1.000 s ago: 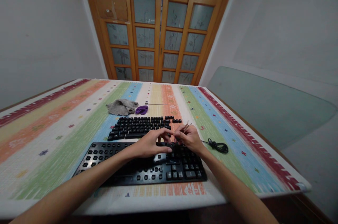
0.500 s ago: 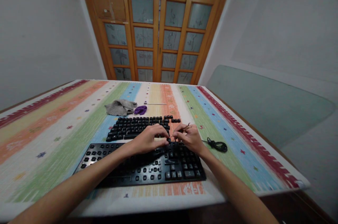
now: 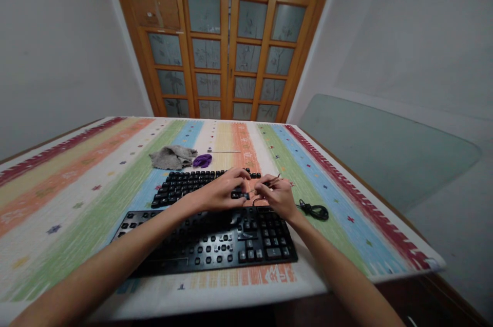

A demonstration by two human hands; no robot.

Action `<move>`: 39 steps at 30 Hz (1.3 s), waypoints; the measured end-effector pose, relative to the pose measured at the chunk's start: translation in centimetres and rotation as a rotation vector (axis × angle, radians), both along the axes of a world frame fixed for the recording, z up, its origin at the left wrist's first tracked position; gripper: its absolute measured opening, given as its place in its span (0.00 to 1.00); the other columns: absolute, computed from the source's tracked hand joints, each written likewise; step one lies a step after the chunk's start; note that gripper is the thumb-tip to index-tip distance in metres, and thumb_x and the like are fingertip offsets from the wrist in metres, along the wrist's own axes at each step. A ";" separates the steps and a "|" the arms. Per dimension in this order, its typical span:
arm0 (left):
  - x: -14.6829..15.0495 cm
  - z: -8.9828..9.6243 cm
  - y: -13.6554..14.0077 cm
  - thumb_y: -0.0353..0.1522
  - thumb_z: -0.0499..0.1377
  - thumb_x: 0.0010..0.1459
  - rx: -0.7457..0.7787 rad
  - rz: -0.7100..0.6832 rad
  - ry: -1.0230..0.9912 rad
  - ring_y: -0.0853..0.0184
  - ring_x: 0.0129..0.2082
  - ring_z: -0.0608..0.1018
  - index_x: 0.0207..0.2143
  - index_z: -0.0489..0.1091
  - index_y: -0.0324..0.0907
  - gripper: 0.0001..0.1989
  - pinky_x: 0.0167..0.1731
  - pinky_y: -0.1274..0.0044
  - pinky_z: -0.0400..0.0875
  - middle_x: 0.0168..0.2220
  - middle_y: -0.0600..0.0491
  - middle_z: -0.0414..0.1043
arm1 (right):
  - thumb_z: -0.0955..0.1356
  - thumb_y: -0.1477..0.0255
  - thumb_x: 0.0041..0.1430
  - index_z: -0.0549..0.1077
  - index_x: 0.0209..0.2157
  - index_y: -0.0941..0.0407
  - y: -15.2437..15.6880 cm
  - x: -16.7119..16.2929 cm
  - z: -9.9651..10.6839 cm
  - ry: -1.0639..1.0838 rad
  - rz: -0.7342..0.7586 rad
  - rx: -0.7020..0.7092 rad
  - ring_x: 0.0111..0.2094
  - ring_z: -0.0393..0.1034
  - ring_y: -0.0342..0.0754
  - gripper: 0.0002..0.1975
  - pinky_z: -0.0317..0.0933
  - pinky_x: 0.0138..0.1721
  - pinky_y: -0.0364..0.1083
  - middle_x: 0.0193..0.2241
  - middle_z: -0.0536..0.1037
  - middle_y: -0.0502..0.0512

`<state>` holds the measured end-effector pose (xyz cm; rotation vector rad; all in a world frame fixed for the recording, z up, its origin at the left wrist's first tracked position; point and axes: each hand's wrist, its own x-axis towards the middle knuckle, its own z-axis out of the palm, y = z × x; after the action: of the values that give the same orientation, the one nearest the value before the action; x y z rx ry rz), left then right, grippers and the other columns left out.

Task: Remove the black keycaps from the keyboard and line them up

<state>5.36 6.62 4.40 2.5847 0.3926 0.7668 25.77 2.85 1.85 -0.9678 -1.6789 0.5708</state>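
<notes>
My left hand (image 3: 225,189) is bent over the far edge of a black keyboard (image 3: 215,261), its thumb and a finger around a small black keycap (image 3: 246,195). Facing it, my right hand (image 3: 276,197) pinches a thin, pen-like tool (image 3: 276,179) whose tip points toward the keycap; its exact kind is too small to make out. Many switches on the keyboard are bare on the left and middle, while keycaps sit on the number pad at right. Behind it lie rows of loose keycaps (image 3: 181,183), partly hidden by my left hand.
A grey cloth (image 3: 172,157) and a purple cloth (image 3: 202,161) lie beyond the keycaps. Near them is a thin rod (image 3: 225,152). A coiled black cable (image 3: 315,211) rests right of my right hand. The striped tablecloth (image 3: 88,224) covers the table.
Both hands have moved slightly away from me, off the keyboard's back edge. The keycap at my left fingers has moved with them. My right hand still grips the thin tool.
</notes>
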 end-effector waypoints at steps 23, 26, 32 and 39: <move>6.3 -4.5 6.9 0.22 0.57 0.51 0.175 0.365 0.225 0.55 0.44 0.69 0.26 0.73 0.37 0.06 0.48 0.63 0.68 0.41 0.43 0.67 | 0.68 0.51 0.58 0.72 0.19 0.57 1.4 2.8 0.0 0.155 -0.268 0.080 0.16 0.67 0.44 0.25 0.60 0.17 0.42 0.17 0.75 0.55; 6.3 -4.7 6.9 0.22 0.56 0.51 0.178 0.363 0.236 0.55 0.43 0.69 0.26 0.74 0.37 0.07 0.47 0.64 0.68 0.39 0.44 0.68 | 0.68 0.51 0.58 0.72 0.19 0.57 1.4 2.8 0.0 0.152 -0.271 0.074 0.16 0.67 0.44 0.25 0.59 0.17 0.42 0.17 0.75 0.54; 6.1 -5.0 7.2 0.22 0.57 0.50 0.176 0.367 0.241 0.55 0.42 0.70 0.23 0.74 0.36 0.07 0.46 0.64 0.68 0.38 0.43 0.69 | 0.69 0.52 0.57 0.74 0.20 0.57 1.3 2.6 0.2 0.138 -0.253 0.076 0.15 0.66 0.43 0.24 0.60 0.17 0.42 0.16 0.75 0.54; 5.8 -4.9 7.0 0.24 0.58 0.52 0.184 0.362 0.223 0.57 0.42 0.70 0.25 0.75 0.38 0.07 0.47 0.64 0.68 0.37 0.44 0.70 | 0.68 0.52 0.58 0.73 0.19 0.58 1.1 2.5 0.5 0.106 -0.241 0.067 0.15 0.66 0.42 0.25 0.59 0.17 0.41 0.15 0.74 0.53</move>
<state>11.17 13.58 -0.46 2.8206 0.9173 0.6549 28.29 3.93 2.31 -1.0548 -1.4531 0.3963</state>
